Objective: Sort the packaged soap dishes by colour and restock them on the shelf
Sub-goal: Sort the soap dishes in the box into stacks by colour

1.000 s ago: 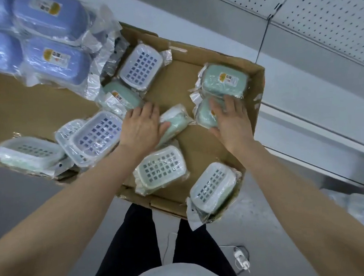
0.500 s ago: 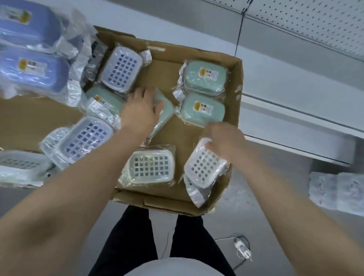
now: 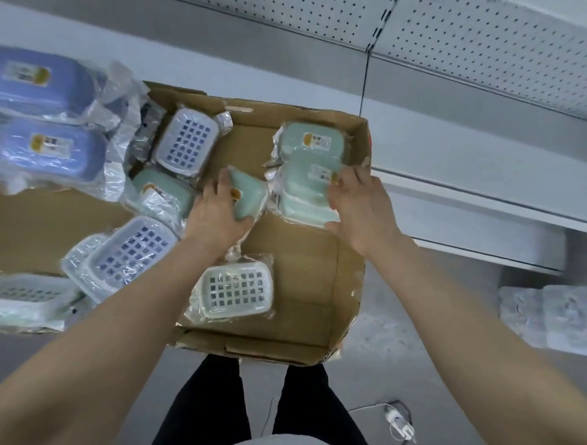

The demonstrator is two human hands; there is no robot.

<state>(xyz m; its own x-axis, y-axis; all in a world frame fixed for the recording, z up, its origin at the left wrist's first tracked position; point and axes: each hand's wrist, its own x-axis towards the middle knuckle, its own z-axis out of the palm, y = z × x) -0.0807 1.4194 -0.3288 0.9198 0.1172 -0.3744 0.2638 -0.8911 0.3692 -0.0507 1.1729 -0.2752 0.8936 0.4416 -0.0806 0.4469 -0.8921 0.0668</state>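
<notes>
1. Left hand (image 3: 214,218) holds a green soap dish (image 3: 249,194), tilted on edge, mid-way across the cardboard box (image 3: 342,281).
2. Right hand (image 3: 361,210) is curled round the near pack of the green pile (image 3: 304,193) by the box's right wall, thumb at the near edge and fingers over the far edge.
3. My read of the step: gathering greens to the right.
4. I'd lay the left pack flat, label up, and seat it just beside the pile, off the loose wrap.
5. I'd steady the pile with the right hand, since the film looks slippery.
6. Blue soap dishes (image 3: 51,150) lie far left, well apart.
7. The shelf (image 3: 491,171) runs right of the box.
</notes>
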